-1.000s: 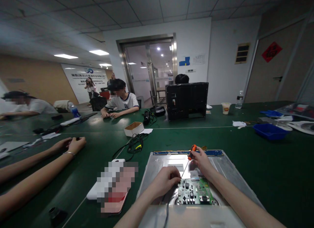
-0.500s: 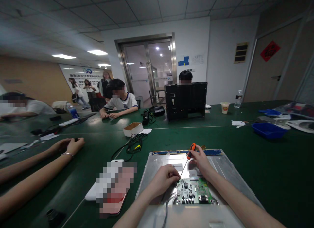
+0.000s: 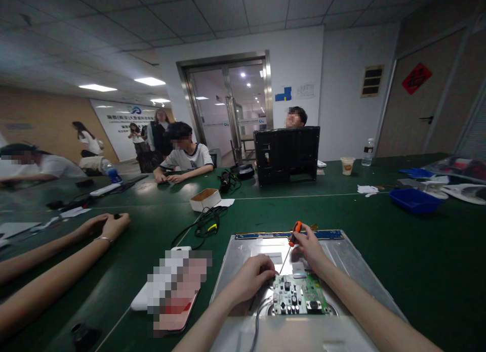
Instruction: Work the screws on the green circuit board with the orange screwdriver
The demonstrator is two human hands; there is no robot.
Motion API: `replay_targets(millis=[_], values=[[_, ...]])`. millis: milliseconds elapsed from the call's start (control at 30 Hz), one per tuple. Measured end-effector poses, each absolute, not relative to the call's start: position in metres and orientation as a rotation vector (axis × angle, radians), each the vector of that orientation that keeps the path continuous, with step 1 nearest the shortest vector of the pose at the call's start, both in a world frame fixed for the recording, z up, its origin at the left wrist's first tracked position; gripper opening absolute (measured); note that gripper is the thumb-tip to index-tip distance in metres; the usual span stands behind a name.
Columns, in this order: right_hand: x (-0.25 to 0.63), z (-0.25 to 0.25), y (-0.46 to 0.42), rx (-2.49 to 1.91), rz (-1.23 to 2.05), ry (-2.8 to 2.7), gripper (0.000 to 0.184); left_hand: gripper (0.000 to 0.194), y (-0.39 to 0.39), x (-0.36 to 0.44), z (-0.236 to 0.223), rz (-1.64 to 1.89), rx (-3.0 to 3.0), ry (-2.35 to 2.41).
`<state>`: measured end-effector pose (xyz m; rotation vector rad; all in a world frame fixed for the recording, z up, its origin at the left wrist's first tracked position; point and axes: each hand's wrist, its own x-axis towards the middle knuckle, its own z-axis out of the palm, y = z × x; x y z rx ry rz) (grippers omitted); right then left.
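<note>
Green tabletop (image 3: 417, 256) supports a silver metal panel (image 3: 357, 276) bearing a green circuit board (image 3: 316, 290). Beyond the board, the right hand (image 3: 312, 248) grips an orange-black screwdriver (image 3: 295, 234); beside its far-left corner, the left hand (image 3: 250, 278) curls nearly closed, contents unclear. Tip work seemingly demands steadiness.

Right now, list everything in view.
metal panel: 1, silver, table front
circuit board: 1, green, on panel
strip: 1, blue, panel's far edge
screwdriver: 1, orange-black, right hand
cable: 1, grey, by circuit board
slabs: 2, white, pink, left
box: 1, white, beyond slabs
casing: 1, black, far side
cup: 1, pale, far side
bottles: 2, clear, blue, far side
tray: 1, blue, right
cords: several, black, near box
table: 1, green, beneath
clutter: several, mixed, right
people: several, mixed, left, beyond
left hand: 1, bare, board's edge
right hand: 1, bare, on screwdriver
</note>
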<state>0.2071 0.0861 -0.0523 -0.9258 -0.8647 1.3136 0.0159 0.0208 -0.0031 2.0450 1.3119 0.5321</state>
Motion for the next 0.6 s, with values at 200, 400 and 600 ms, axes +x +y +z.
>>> replay_targets(millis=[200,400,600], values=[[0.2068,-0.0513,0.0851,-0.929,1.318,-0.879,0.045,0.014,0.0209,0.0161,-0.0052,0.491,2.057,1.299],[0.2071,-0.0513,0.0853,-0.938,1.307,-0.895,0.048,0.015,0.0194,0.0195,-0.0065,0.524,2.099,1.358],[0.2068,-0.0509,0.0847,-0.938,1.281,-0.927,0.051,0.019,0.0209,0.0170,-0.0066,0.547,2.135,1.314]])
